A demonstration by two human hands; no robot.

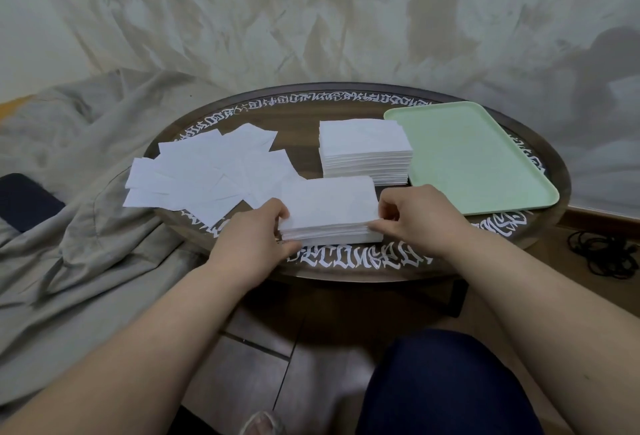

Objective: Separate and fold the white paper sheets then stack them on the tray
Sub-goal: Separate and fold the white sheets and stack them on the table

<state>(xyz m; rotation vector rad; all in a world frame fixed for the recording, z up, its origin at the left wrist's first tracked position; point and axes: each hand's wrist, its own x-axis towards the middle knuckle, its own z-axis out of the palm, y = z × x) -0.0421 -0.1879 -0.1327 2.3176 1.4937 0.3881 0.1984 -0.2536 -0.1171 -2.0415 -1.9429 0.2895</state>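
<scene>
Hands frame a near stack of white paper sheets [329, 209] at the bench [304, 122] front edge: left hand [258, 237] fingers curl on its left end, right hand [415, 216] fingers pinch its right corner. I judge I am separating a sheet; next comes lifting one cleanly. A second stack [363, 150] and loose sheets [207, 174] lie behind; the green tray [467, 157] holds none. Ornate white rim lettering is unreadable to me.

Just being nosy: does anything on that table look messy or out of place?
Yes. The loose sheets at the left lie fanned at all angles, some hanging over the table edge, unlike the two squared stacks. The green tray also juts past the right rim.
</scene>
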